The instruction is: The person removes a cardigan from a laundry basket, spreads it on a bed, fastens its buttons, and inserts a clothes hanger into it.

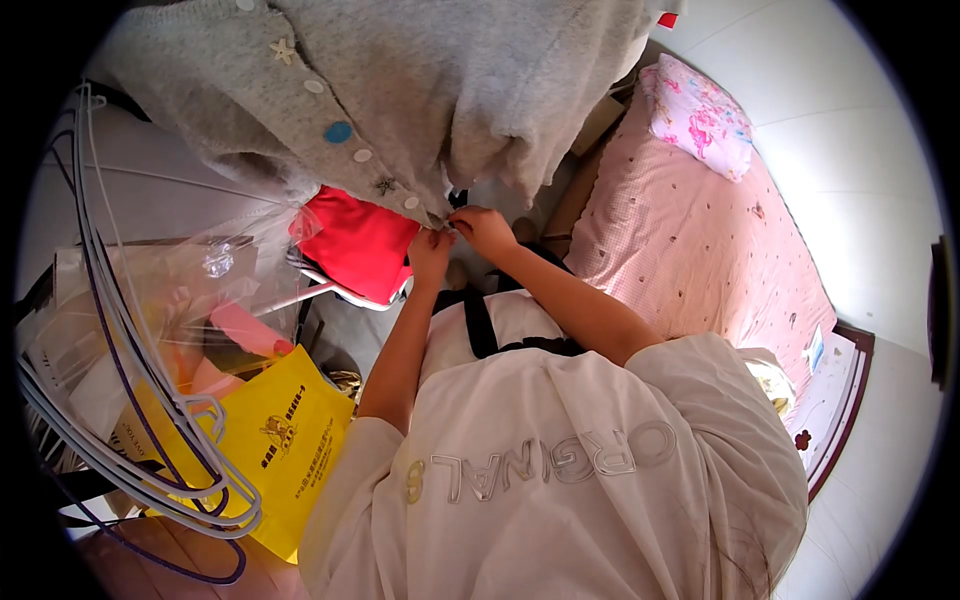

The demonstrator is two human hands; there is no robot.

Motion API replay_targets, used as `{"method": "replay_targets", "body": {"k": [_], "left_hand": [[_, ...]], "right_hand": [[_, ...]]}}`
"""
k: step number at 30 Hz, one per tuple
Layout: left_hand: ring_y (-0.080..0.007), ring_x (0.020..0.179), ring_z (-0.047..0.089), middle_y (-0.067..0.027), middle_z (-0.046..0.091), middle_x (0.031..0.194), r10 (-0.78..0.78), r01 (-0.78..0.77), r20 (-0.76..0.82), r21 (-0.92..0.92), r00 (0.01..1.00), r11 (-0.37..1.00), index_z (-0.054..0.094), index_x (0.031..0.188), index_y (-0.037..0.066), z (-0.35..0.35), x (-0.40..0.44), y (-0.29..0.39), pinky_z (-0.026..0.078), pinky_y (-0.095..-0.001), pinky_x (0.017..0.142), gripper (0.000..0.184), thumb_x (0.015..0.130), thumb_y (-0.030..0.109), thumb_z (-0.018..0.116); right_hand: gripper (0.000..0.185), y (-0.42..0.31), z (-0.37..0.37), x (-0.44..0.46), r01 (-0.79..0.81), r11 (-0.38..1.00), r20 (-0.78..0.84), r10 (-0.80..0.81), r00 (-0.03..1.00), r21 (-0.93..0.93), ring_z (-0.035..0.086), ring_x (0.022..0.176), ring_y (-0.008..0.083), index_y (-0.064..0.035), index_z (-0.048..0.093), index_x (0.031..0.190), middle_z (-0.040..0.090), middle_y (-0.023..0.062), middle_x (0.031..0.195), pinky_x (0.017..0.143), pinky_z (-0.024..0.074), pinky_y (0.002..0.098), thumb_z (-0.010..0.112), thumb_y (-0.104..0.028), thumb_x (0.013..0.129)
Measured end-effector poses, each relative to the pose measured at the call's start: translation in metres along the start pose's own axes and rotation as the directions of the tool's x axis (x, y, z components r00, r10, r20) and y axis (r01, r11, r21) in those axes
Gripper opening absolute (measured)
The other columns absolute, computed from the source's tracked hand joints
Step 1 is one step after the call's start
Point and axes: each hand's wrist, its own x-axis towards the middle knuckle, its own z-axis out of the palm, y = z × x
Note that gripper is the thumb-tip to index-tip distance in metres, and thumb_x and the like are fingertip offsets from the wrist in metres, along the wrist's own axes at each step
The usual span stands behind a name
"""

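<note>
A grey knitted cardigan [400, 90] hangs in front of me at the top of the head view. White buttons and small decorations, among them a blue round one and a starfish shape, run down its front edge. My left hand [430, 252] is closed at the lower corner of that edge, by the lowest button. Right beside it, my right hand [484, 232] pinches the same hem corner. The fingertips of both hands nearly meet there. What exactly lies between them is small and partly hidden.
Left of me several hangers [150, 400] hang in a bunch before a yellow bag [300, 440] and clear plastic wrapping [220, 270]. Red cloth [360, 245] lies on a white-framed seat. On the right stands a bed with a pink sheet [690, 240] and a patterned pillow [700, 115].
</note>
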Motion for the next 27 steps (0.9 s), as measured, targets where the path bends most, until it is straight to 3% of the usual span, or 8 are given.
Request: {"method": "replay_targets", "body": {"k": [3, 7, 10, 12, 15, 19, 27], "left_hand": [[-0.0228, 0.064, 0.061, -0.0122, 0.062, 0.067, 0.065, -0.068, 0.02, 0.144, 0.998, 0.987, 0.055, 0.074, -0.002, -0.001, 0.001, -0.002, 0.046, -0.0313, 0.055, 0.011, 0.072, 0.009, 0.053], [-0.0265, 0.065, 0.061, -0.014, 0.061, 0.07, 0.171, -0.175, 0.04, 0.295, 0.985, 0.939, 0.053, 0.077, -0.001, 0.0, -0.005, 0.02, 0.047, -0.033, 0.056, 0.011, 0.072, 0.009, 0.053], [-0.0278, 0.064, 0.06, -0.0153, 0.061, 0.072, 0.227, -0.228, 0.027, 0.164, 0.974, 0.96, 0.052, 0.083, 0.0, 0.004, -0.004, 0.017, 0.046, -0.0353, 0.056, 0.012, 0.075, 0.008, 0.05], [-0.0299, 0.065, 0.059, -0.0169, 0.06, 0.073, 0.152, -0.156, 0.04, 0.146, 0.988, 0.977, 0.051, 0.085, 0.0, 0.003, -0.007, 0.023, 0.046, -0.037, 0.056, 0.012, 0.076, 0.007, 0.048], [-0.0327, 0.067, 0.058, -0.0186, 0.059, 0.075, 0.091, -0.105, 0.063, 0.281, 0.994, 0.954, 0.051, 0.088, 0.0, 0.002, -0.008, 0.029, 0.045, -0.0392, 0.056, 0.013, 0.078, 0.007, 0.046], [-0.035, 0.067, 0.057, -0.0192, 0.058, 0.074, 0.212, -0.215, 0.058, 0.448, 0.976, 0.868, 0.052, 0.089, 0.001, 0.0, -0.009, 0.033, 0.044, -0.0411, 0.056, 0.014, 0.078, 0.009, 0.049], [-0.033, 0.064, 0.058, -0.0156, 0.06, 0.072, 0.203, -0.205, 0.07, 0.582, 0.977, 0.787, 0.054, 0.084, 0.003, -0.002, -0.01, 0.042, 0.044, -0.0411, 0.054, 0.012, 0.075, 0.012, 0.054]], "right_hand": [[0.014, -0.002, -0.002, 0.0, 0.008, 1.0, -0.013, -0.008, 1.0, -0.017, 0.058, 0.072, 0.0284, -0.0053, 0.061, 0.083, 0.061, 0.0106, 0.079, 0.064, 0.0467, 0.034, 0.057, -0.01, 0.071], [0.017, -0.008, -0.005, 0.004, -0.124, 0.991, 0.046, 0.121, 0.992, 0.052, 0.059, 0.069, 0.029, -0.0051, 0.061, 0.085, 0.061, 0.0125, 0.077, 0.063, 0.0471, 0.0337, 0.055, -0.01, 0.07], [0.021, -0.006, -0.003, 0.007, -0.223, 0.958, 0.069, 0.214, 0.974, 0.178, 0.059, 0.069, 0.0295, -0.0035, 0.061, 0.086, 0.061, 0.0143, 0.077, 0.064, 0.0477, 0.0347, 0.054, -0.012, 0.069], [0.024, -0.002, 0.0, 0.008, -0.257, 0.929, 0.09, 0.242, 0.966, 0.264, 0.06, 0.07, 0.0283, -0.0022, 0.061, 0.087, 0.061, 0.0152, 0.077, 0.065, 0.0478, 0.0335, 0.054, -0.015, 0.067], [0.024, 0.001, 0.0, 0.007, -0.243, 0.958, 0.143, 0.222, 0.965, 0.154, 0.062, 0.075, 0.0173, 0.0024, 0.059, 0.088, 0.063, 0.0134, 0.08, 0.067, 0.048, 0.0277, 0.058, -0.014, 0.07], [0.026, 0.002, -0.001, 0.007, -0.285, 0.932, 0.209, 0.239, 0.948, 0.224, 0.062, 0.075, 0.0179, 0.0012, 0.06, 0.09, 0.063, 0.0126, 0.081, 0.068, 0.048, 0.0276, 0.06, -0.015, 0.07], [0.024, -0.005, -0.001, 0.008, -0.237, 0.966, 0.162, 0.219, 0.962, 0.102, 0.062, 0.074, 0.024, -0.0009, 0.061, 0.088, 0.062, 0.0142, 0.081, 0.067, 0.048, 0.0301, 0.059, -0.016, 0.069]]}}
